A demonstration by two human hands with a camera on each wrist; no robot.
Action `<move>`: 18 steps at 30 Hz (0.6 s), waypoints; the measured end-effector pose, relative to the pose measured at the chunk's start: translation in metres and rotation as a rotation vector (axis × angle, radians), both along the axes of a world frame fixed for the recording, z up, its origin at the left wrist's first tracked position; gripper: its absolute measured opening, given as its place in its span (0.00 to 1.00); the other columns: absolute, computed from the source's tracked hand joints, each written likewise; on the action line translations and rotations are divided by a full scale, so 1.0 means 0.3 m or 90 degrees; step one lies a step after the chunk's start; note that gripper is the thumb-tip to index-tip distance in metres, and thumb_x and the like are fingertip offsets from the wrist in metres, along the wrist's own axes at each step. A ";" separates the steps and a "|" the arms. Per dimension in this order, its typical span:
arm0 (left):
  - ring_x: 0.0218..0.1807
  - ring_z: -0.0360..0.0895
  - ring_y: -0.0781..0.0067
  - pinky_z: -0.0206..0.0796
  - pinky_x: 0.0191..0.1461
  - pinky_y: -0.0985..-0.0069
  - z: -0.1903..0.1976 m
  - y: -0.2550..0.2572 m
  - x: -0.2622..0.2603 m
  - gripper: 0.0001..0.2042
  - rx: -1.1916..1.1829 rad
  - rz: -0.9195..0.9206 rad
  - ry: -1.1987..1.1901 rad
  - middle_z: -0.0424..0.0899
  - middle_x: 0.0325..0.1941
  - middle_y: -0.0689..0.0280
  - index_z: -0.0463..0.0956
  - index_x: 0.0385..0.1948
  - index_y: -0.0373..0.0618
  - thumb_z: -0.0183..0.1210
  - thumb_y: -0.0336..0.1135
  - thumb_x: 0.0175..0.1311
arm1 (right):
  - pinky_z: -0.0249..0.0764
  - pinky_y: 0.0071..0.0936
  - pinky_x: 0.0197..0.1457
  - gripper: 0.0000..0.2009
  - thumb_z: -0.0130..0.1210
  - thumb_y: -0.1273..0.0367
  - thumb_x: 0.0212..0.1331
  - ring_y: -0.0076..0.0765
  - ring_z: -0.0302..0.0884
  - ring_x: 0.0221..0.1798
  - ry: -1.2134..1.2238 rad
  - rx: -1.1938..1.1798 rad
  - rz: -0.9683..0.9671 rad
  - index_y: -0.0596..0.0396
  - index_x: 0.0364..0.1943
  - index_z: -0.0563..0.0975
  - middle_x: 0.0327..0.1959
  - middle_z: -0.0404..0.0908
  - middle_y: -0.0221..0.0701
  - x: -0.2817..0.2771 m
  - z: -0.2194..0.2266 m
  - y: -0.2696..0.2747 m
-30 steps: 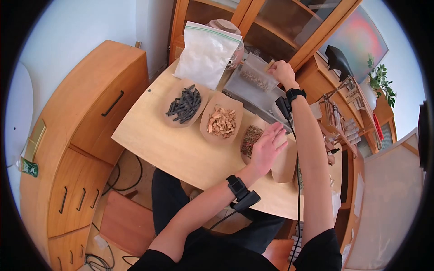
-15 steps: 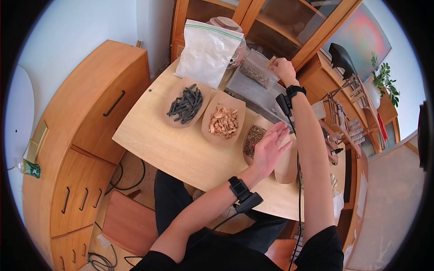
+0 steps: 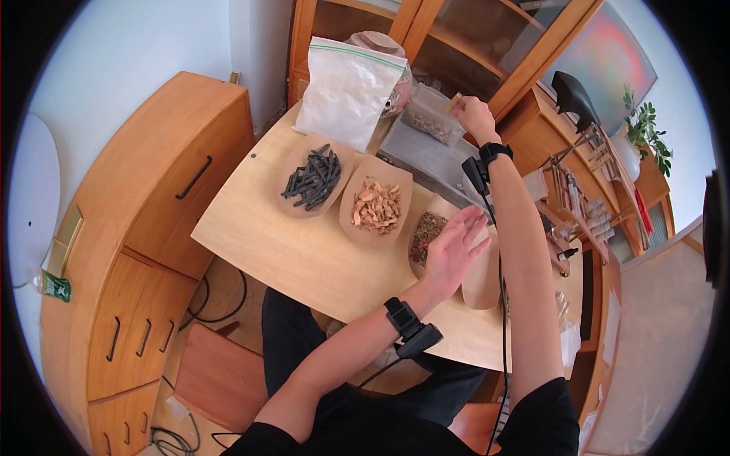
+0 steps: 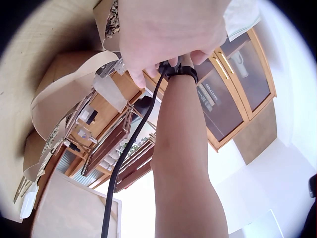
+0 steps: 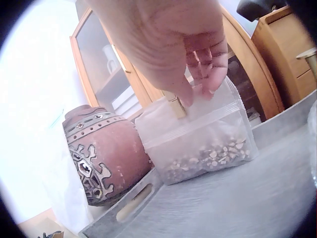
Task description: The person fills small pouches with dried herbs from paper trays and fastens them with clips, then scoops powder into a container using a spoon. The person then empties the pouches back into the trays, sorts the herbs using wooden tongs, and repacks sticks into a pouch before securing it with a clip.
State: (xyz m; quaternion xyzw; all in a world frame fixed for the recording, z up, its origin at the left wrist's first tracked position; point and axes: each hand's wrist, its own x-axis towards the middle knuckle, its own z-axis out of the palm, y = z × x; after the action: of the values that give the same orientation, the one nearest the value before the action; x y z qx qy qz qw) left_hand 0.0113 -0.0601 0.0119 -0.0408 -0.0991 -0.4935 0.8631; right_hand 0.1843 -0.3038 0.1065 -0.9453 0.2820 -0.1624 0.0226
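Observation:
My right hand (image 3: 475, 119) pinches the top of a clear zip bag (image 5: 198, 144) with pale chopped pieces in its bottom. A wooden clothespin (image 5: 176, 106) sits at the bag's upper edge, beside the thumb. The bag stands upright at the far end of a grey tray (image 5: 198, 208) with a slotted handle. Nearer me, my left hand (image 3: 452, 254) is held with straight fingers and holds nothing. It partly covers a paper tray of mixed dried herbs (image 3: 428, 234) and another brown paper tray (image 3: 480, 285) to its right.
Paper trays of black sticks (image 3: 312, 178) and tan chips (image 3: 376, 207) are on the table's left side. Behind them stands a large white zip bag (image 3: 346, 91), with a patterned clay jar (image 5: 111, 148) behind it. A wooden rack (image 3: 574, 197) is at the right.
The small bag in my right hand has gone from tilted to upright, settling lower at the grey tray. My left hand has barely moved.

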 end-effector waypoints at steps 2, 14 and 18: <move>0.74 0.57 0.68 0.48 0.76 0.58 0.001 -0.001 0.000 0.24 0.003 0.000 0.001 0.64 0.70 0.66 0.61 0.66 0.45 0.48 0.40 0.69 | 0.75 0.43 0.56 0.13 0.59 0.65 0.56 0.51 0.80 0.52 0.006 0.006 -0.009 0.46 0.46 0.82 0.47 0.83 0.42 -0.006 0.003 0.007; 0.75 0.55 0.63 0.49 0.76 0.57 0.013 0.001 0.000 0.28 0.035 0.010 -0.010 0.60 0.72 0.60 0.58 0.67 0.42 0.49 0.41 0.67 | 0.74 0.42 0.59 0.18 0.63 0.63 0.55 0.49 0.77 0.57 -0.016 -0.023 0.024 0.51 0.49 0.79 0.51 0.81 0.41 -0.145 0.073 -0.006; 0.75 0.55 0.62 0.49 0.76 0.58 0.022 0.008 0.003 0.29 0.037 0.019 -0.019 0.61 0.72 0.59 0.57 0.68 0.42 0.50 0.41 0.65 | 0.75 0.42 0.56 0.16 0.62 0.64 0.54 0.49 0.79 0.53 -0.031 -0.026 0.075 0.53 0.47 0.79 0.47 0.82 0.41 -0.257 0.145 0.033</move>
State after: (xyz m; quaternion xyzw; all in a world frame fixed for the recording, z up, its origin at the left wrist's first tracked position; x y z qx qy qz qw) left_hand 0.0122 -0.0577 0.0186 -0.0069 -0.0981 -0.4835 0.8698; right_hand 0.1071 -0.2940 0.1500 -0.9564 0.2215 -0.1895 0.0196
